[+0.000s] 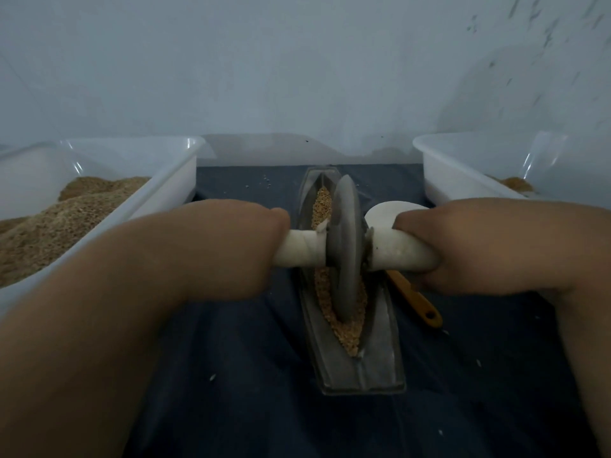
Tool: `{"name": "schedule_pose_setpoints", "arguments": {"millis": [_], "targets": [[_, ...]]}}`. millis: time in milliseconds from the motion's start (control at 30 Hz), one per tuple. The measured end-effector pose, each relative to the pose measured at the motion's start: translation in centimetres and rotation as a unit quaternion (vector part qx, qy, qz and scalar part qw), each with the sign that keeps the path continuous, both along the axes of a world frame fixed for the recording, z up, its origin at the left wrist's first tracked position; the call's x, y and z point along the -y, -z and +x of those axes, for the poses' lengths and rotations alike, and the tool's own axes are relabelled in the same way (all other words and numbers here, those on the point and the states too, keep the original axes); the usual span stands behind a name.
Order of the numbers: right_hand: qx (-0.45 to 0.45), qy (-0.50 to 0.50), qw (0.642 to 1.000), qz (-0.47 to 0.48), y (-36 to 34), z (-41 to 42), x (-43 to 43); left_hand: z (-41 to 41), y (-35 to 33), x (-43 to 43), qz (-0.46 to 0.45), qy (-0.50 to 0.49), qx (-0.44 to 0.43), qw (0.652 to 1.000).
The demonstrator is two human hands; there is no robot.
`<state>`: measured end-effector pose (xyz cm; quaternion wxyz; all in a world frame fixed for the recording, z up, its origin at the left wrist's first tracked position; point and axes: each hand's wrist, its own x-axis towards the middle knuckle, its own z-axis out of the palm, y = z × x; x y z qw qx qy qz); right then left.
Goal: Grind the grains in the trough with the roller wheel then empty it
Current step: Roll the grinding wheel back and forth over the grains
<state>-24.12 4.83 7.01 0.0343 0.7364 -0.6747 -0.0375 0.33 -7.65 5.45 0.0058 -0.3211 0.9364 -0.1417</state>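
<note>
A grey boat-shaped trough point(380, 345) lies lengthwise on a dark cloth in the middle. Tan grains point(344, 328) fill its groove. The grey roller wheel point(345, 246) stands upright in the groove, near the trough's middle. A white axle runs through it. My left hand point(218, 246) grips the left handle point(302, 247) of the axle. My right hand point(489, 242) grips the right handle point(403, 251). Both hands are curled round the handles, close to the wheel.
A white tub point(172, 180) heaped with tan grain stands at the left. Another white tub point(463, 160) with a little grain stands at the right. A white scoop with a yellow handle point(420, 305) lies right of the trough. A pale wall rises behind.
</note>
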Motion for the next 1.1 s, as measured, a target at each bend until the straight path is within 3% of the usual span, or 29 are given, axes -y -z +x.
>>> {"name": "schedule_pose_setpoints", "arguments": {"millis": [100, 233, 367, 500, 600, 700, 800, 900, 1033, 1100], "targets": [[0.010, 0.009, 0.999, 0.033, 0.0, 0.2, 0.2, 0.1, -0.5, -0.4, 0.040, -0.005, 0.009, 0.999], [0.025, 0.025, 0.997, -0.063, 1.7, -0.2, 2.0, -0.6, 0.2, 1.2, 0.078, -0.033, -0.022, 0.996], [-0.058, 0.045, 0.967, -0.244, 4.6, -0.9, 5.2, -2.4, 2.0, 2.6, -0.087, -0.063, -0.125, 0.986], [-0.047, 0.091, 0.954, -0.282, 5.7, -1.3, 7.0, -3.3, 3.6, 3.0, -0.160, -0.094, -0.132, 0.974], [-0.046, 0.072, 0.961, -0.265, 5.6, -1.4, 6.5, -3.0, 3.6, 2.9, -0.151, -0.088, -0.110, 0.978], [-0.005, 0.029, 0.979, -0.203, 3.9, -1.1, 4.6, -1.9, 2.0, 2.4, -0.060, -0.058, -0.100, 0.991], [-0.015, 0.000, 0.995, -0.102, 1.5, -0.5, 2.0, -0.6, 0.2, 0.9, 0.044, -0.022, -0.023, 0.999], [-0.022, -0.011, 0.999, -0.026, -0.1, 0.0, -0.2, 0.4, -0.9, -0.8, 0.046, 0.009, 0.042, 0.998], [0.006, -0.011, 1.000, -0.010, -0.3, 0.1, -0.3, 0.4, -1.1, -1.0, 0.089, 0.002, 0.075, 0.993], [0.017, 0.002, 1.000, -0.019, 0.5, -0.3, 0.7, -0.1, -0.9, -0.5, 0.098, -0.012, 0.046, 0.994]]}}
